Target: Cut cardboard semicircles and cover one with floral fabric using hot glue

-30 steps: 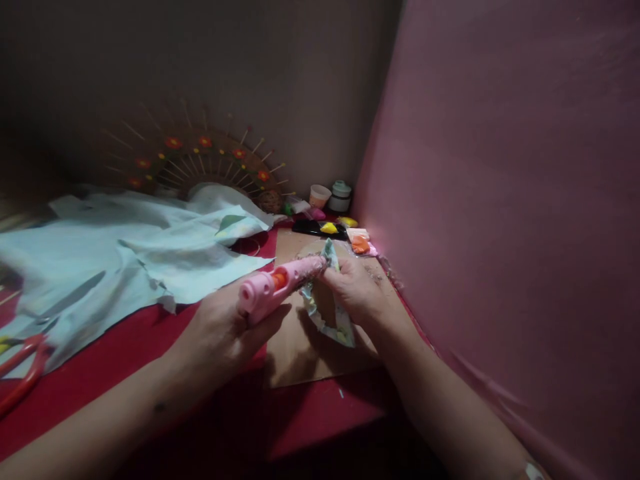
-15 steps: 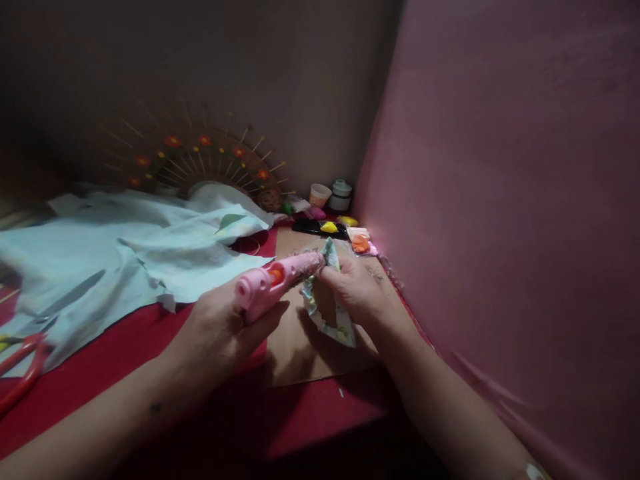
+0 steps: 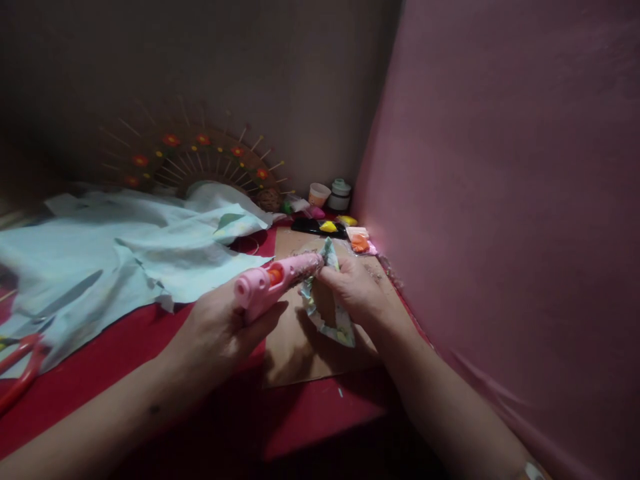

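My left hand (image 3: 223,323) is closed round the handle of a pink hot glue gun (image 3: 257,283), with an orange part showing in its body. The gun's front end, covered in messy strands, reaches the edge of a cardboard piece wrapped in pale green fabric (image 3: 345,327). My right hand (image 3: 353,287) pinches that fabric-wrapped piece between thumb and fingers, close to the gun's front. The piece is held tilted above a brown cardboard sheet (image 3: 285,347). The gun's tip is hidden behind the strands and my right thumb.
Pale green cloth (image 3: 100,233) spreads over the red table cover (image 3: 125,340), with orange-handled scissors (image 3: 30,363) on it. At the back stand a stick-and-flower fan decoration (image 3: 203,140), a cup (image 3: 319,195) and a jar (image 3: 340,195). Clay packets (image 3: 359,241) lie near the pink wall (image 3: 500,167).
The view has shifted very slightly. Both hands, the glue gun and the fabric-wrapped piece keep nearly the same positions.
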`<state>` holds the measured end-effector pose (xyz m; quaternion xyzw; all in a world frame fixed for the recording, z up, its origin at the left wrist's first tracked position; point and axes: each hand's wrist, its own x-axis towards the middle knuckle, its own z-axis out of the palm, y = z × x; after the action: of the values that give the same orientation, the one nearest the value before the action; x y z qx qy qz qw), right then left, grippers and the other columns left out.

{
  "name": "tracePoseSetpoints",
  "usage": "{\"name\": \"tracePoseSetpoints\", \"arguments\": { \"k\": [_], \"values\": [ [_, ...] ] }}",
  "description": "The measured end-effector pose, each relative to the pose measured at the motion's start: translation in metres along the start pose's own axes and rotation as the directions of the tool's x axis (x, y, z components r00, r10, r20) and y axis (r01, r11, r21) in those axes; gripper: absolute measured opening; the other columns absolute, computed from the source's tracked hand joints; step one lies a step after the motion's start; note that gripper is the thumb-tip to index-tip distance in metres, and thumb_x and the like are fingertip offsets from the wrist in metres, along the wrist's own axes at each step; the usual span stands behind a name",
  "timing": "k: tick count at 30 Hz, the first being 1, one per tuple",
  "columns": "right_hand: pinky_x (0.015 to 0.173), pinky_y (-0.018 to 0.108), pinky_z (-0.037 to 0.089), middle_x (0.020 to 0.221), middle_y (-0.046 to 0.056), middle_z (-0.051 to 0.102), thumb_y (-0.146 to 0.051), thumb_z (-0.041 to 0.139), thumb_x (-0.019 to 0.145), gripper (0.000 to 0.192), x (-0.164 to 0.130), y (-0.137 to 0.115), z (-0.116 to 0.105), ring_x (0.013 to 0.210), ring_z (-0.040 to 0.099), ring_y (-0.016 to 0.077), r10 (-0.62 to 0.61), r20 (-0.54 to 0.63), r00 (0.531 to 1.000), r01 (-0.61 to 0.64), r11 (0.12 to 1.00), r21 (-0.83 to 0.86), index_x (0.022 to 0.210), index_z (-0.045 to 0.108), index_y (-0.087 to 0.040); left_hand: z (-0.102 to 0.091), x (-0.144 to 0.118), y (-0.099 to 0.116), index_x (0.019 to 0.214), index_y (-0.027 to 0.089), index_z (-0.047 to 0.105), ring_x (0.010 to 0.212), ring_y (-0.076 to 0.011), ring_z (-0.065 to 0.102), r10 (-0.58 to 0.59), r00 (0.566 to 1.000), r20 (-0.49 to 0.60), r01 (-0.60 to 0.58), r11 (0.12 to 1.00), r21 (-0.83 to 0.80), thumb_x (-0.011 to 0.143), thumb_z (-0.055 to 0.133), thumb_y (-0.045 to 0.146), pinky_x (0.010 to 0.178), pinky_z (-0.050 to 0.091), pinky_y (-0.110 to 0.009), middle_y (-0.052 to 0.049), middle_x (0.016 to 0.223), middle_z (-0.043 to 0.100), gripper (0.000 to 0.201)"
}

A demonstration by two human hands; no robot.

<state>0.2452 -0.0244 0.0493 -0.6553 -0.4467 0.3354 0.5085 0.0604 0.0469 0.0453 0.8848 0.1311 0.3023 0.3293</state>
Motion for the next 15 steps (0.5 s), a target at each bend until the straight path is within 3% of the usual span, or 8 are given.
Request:
{"name": "tracePoseSetpoints", "arguments": {
  "k": [5,10,15],
  "values": [
    [0.056,0.025,0.040,0.064,-0.001,0.058,-0.029,0.055,0.079,0.015,-0.006,-0.009,-0.003,0.061,0.052,0.0138,-0.026,-0.008,1.000,0.025,0.997,-0.078,0.068,0.060,-0.019,0.002,0.000,0.000,0.144,0.031,0.049,0.138,-0.0283,0.045,-0.005,1.000,0.026,0.004,0.999,0.039,0.096,0.048,0.032,0.119,0.035,-0.046,0.000,0.149,0.051,0.048],
    [0.050,0.025,0.038,0.055,-0.003,0.052,-0.026,0.054,0.076,0.015,-0.003,-0.001,-0.001,0.053,0.050,0.0125,0.026,0.044,0.999,-0.026,1.000,0.008,0.061,0.053,-0.021,0.002,0.000,-0.001,0.144,0.032,0.049,0.138,-0.0273,0.046,0.002,0.999,-0.045,0.000,0.999,0.037,0.096,0.049,0.034,0.121,0.033,-0.045,0.002,0.148,0.052,0.048],
    [0.056,0.027,0.045,0.058,-0.001,0.058,-0.025,0.057,0.074,0.009,0.005,0.009,0.004,0.060,0.055,0.0149,-0.009,0.056,0.998,0.004,0.995,0.095,0.067,0.059,-0.021,0.003,-0.001,-0.005,0.146,0.034,0.045,0.138,-0.0264,0.045,0.000,0.999,-0.042,-0.001,1.000,-0.012,0.096,0.052,0.032,0.121,0.032,-0.043,0.003,0.149,0.051,0.051]
  ]
}}
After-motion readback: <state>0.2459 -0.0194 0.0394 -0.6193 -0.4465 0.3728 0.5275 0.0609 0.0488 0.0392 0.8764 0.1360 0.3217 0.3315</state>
